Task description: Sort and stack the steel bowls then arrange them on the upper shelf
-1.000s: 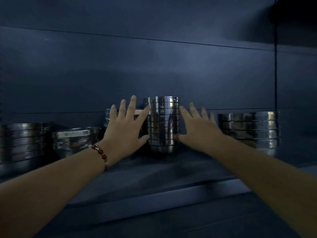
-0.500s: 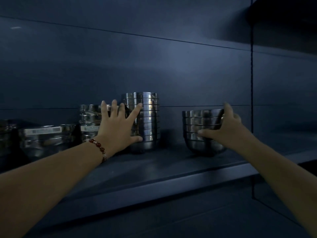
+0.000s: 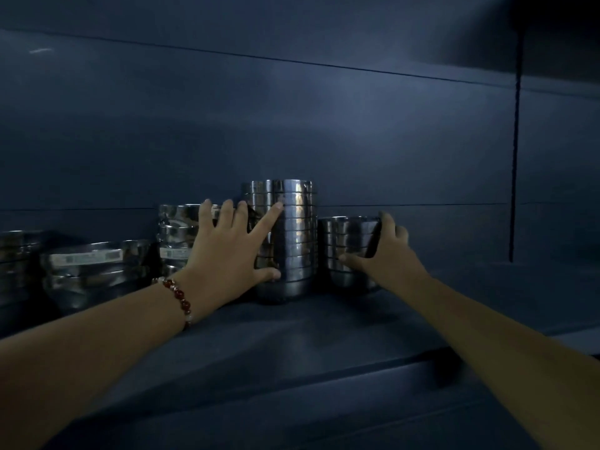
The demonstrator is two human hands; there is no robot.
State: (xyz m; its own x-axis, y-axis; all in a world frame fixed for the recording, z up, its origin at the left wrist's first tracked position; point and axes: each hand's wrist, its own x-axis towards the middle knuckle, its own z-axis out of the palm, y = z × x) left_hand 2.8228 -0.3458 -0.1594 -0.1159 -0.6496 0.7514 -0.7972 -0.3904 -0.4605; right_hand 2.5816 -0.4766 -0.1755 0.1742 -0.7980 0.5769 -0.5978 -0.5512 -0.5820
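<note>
Both hands reach onto the shelf. At the left hand the fingers are spread and nearly straight: the forefinger lies against the side of the tall stack of steel bowls, the thumb presses near its base, and the other fingers stand in front of the stack behind, which carries a pale label. A red bead bracelet circles that wrist. The right hand grips the short stack, thumb across its front and fingers curled over the right rim. This short stack stands just right of the tall one; whether the two touch cannot be told.

Further left, a low labelled stack sits near the back, and another stack is cut off by the frame edge. These crowd the left of the shelf, so the tall stack has neighbours on both sides.

Shelf and back wall are dark blue and dimly lit. Thin seams cross the wall, and a dark vertical joint runs down at the right.
</note>
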